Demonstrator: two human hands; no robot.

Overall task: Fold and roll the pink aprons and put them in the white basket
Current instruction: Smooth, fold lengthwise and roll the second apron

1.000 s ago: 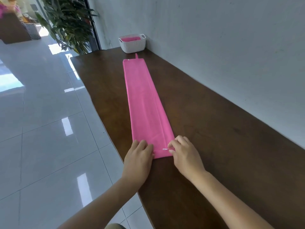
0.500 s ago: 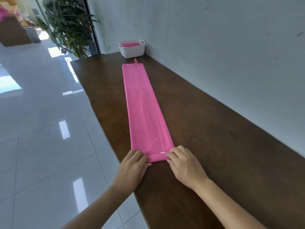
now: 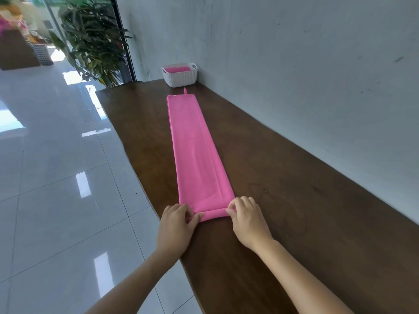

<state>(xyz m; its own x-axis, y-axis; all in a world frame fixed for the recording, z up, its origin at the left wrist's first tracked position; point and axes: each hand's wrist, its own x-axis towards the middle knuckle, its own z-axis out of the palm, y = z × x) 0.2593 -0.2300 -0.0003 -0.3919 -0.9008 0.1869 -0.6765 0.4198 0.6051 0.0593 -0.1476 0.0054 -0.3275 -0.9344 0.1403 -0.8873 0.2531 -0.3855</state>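
A pink apron (image 3: 195, 152), folded into a long narrow strip, lies lengthwise on the dark wooden table (image 3: 283, 200). Its near end is turned over into a small roll. My left hand (image 3: 176, 225) pinches the roll's left end, and my right hand (image 3: 246, 216) pinches its right end. A small loop sticks out at the strip's far end. Beyond it, in the far corner against the wall, stands the white basket (image 3: 180, 78), which holds more pink cloth.
A grey wall (image 3: 294, 64) runs along the table's right side. The table's left edge drops to a glossy tiled floor (image 3: 56, 177). A large potted plant (image 3: 95, 41) stands past the table's far end.
The near end of the strip, flat before, is now turned over into a first small roll under both hands. The camera has tilted slightly.
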